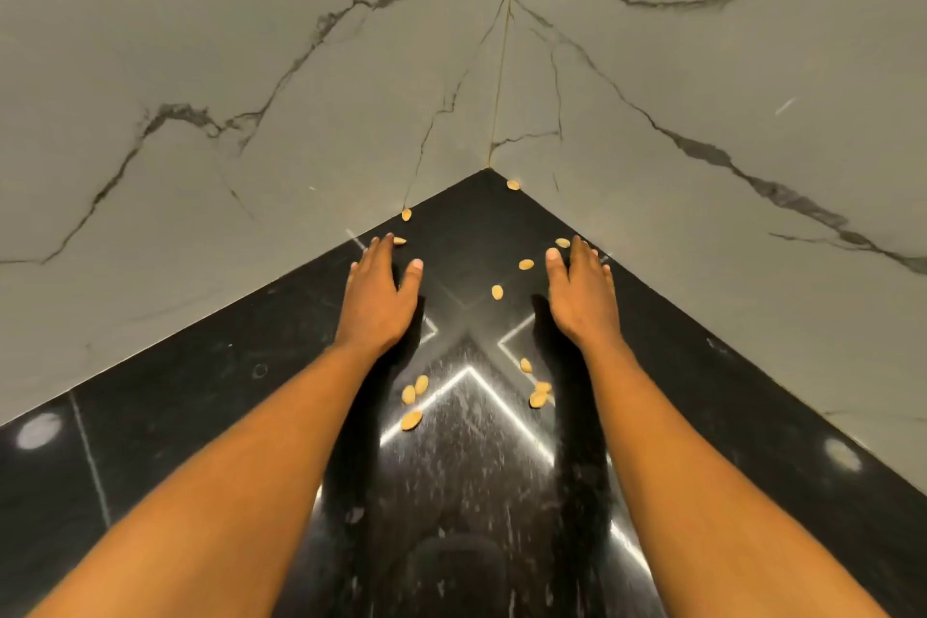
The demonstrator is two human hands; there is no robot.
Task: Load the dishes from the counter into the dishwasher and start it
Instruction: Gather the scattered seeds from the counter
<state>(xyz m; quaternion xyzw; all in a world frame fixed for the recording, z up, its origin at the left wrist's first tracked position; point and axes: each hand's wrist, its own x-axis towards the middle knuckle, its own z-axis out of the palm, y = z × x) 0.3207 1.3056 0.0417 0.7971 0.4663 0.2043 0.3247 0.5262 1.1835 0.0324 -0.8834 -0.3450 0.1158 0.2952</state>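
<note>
Head view, left hand, right hand outstretched over counter, nuts between.

Two walls close the worktop corner ahead; scattered nuts dot the open strip between left hand and right hand.

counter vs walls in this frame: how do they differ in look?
The counter is black, glossy and reflective; the walls are pale grey and matte. The counter shows pale streaks; the walls, dark branching veins. The counter lies flat, holding scattered nuts; the walls stand upright. Both look like stone.
</note>
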